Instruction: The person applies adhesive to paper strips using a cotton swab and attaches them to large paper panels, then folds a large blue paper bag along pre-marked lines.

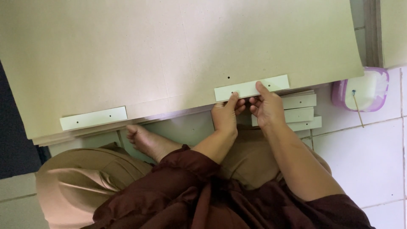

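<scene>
Cardboard sheet (169, 55), large, flat and matt tan, is seen filling the upper part of the view, with faint crease lines across it and a small dark hole near its lower edge. Two pale cream strips are laid along that lower edge. The left strip (93, 118) lies untouched, well apart from both hands, and is pierced by small dark holes. The right strip (252, 87) is set slightly tilted on the sheet's edge and is held between both hands. The left hand (224, 115) is placed below the strip, its thumb pressed up against the strip's lower edge, fingers curled beneath the sheet's edge. The right hand (266, 108) is set just beside it, its index finger laid flat on the strip's face; the remaining fingers are folded under. Neither hand is fully clenched; both are pinching the strip against the sheet.

A stack of similar cream strips (303, 112) is noted just right of the right hand, partly hidden under the sheet. A purple-rimmed tub (365, 90) of white paste, with a thin stick standing in it, is placed further right on the white tiled floor (360, 157). A bare foot (146, 140) is seen below the sheet, beside tan trousers and a dark maroon garment.
</scene>
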